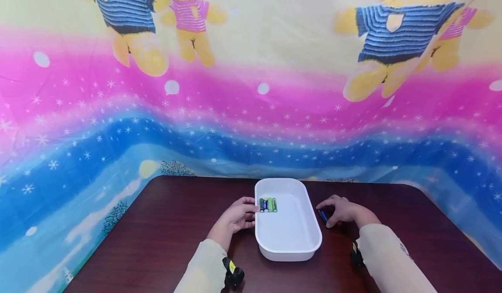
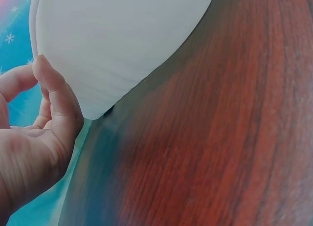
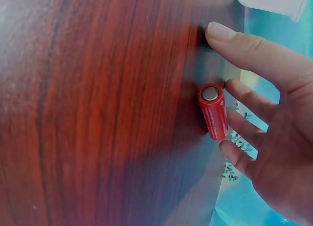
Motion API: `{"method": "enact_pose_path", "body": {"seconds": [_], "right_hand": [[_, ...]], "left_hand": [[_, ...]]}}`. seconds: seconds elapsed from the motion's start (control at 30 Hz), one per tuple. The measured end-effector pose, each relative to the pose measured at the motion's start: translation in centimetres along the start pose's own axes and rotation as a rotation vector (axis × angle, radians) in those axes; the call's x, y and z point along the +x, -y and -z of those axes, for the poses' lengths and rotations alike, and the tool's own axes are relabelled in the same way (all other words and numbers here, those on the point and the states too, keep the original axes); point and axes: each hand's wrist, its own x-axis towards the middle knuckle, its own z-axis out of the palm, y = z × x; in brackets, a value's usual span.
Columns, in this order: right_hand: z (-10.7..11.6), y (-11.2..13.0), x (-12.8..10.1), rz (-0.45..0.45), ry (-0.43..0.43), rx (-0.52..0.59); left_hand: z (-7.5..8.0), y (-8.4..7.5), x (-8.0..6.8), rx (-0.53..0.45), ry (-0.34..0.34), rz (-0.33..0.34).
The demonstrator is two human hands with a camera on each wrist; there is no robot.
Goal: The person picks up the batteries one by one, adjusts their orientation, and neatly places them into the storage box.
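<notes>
White tray [image 1: 288,240] sits at mid-worktop [image 1: 164,223], long axis running from far edge to near edge, with its near rim well short of the near edge. Three batteries [image 1: 268,204] lie side by side in its far-left corner.

Left hand [image 1: 236,217] rests against the tray's left wall; the thumb [image 2: 58,96] touches the outer wall, fingers loosely extended, grip holding nothing.

Right hand [image 1: 341,210] lies on the worktop just right of the tray, apart from its wall. A red battery [image 3: 213,111] lies on the wood by the fingers [image 3: 244,101], fingertips touching or very nearly touching it; the grip is spread, not closed round it. A blue battery [image 1: 323,216] lies between hand and tray.

Bare worktop extends wide on both sides, toward the left and right edges.
</notes>
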Motion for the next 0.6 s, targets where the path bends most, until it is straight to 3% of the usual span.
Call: {"method": "enact_pose_path", "body": {"seconds": [0.13,0.37,0.6], "right_hand": [[0.1,0.0,0.0,0.000,-0.026,-0.001],[0.5,-0.2,0.4,-0.014,-0.118,0.219],[1.1,-0.6,0.9,0.008,-0.203,0.305]], "left_hand": [[0.0,0.0,0.0,0.002,0.001,-0.002],[0.0,0.1,0.1,0.002,0.003,-0.003],[-0.1,0.0,0.1,0.003,-0.006,0.004]]}}
